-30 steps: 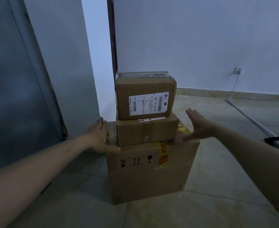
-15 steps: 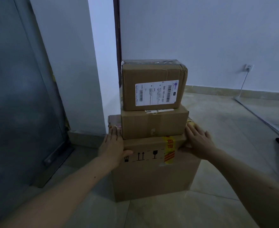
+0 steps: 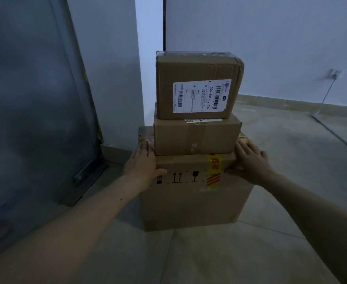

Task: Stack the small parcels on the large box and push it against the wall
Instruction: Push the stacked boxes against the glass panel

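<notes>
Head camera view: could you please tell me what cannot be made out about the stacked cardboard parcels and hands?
- Large brown cardboard box: its back and any gap to the wall are hidden by the stack itself.
- White shipping label on the top parcel: small print too small.
- Left hand, right hand: palms hidden by their backs.

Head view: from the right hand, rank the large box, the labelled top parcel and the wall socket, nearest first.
1. Large box: the right hand rests on its top right corner, touching.
2. Labelled top parcel: above and to the left, top of the stack.
3. Wall socket: far right, on the back wall.
</notes>
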Demonstrator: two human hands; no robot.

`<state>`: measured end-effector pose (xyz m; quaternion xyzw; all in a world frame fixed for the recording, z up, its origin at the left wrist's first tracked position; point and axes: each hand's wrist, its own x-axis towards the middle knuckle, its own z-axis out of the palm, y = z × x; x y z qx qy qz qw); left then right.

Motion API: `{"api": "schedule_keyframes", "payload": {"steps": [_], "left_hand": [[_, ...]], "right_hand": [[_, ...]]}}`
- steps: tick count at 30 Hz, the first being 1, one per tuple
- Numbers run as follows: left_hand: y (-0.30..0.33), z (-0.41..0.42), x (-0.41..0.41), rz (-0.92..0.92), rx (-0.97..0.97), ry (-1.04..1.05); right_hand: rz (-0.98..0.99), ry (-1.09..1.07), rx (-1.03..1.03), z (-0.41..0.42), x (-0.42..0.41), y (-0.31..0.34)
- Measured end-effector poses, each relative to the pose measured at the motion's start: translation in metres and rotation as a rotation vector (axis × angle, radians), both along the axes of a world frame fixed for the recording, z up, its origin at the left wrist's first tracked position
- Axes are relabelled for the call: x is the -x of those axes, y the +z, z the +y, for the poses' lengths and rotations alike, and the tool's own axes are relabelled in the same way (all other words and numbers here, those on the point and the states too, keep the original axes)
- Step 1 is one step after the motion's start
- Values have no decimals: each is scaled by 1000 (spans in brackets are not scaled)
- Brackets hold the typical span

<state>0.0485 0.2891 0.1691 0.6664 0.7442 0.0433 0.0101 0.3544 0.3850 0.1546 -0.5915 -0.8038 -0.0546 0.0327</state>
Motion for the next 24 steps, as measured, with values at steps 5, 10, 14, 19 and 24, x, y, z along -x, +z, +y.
{"api": "schedule_keyframes", "payload": {"steps": [5, 10, 14, 19, 24], "left_hand": [[2, -22, 39, 39, 11, 47], [3, -58, 93, 41, 14, 138], [5, -92, 133, 42, 3, 224], [9, -129, 175, 64, 26, 342], [11, -163, 203, 43, 30, 443]], "right_hand": [[29, 72, -9, -2, 45, -2], [42, 175, -5, -5, 112, -2], [63, 270, 6, -13, 168, -2], [57, 381, 9, -23, 232, 0], [63, 492, 14, -33, 284, 4]]}}
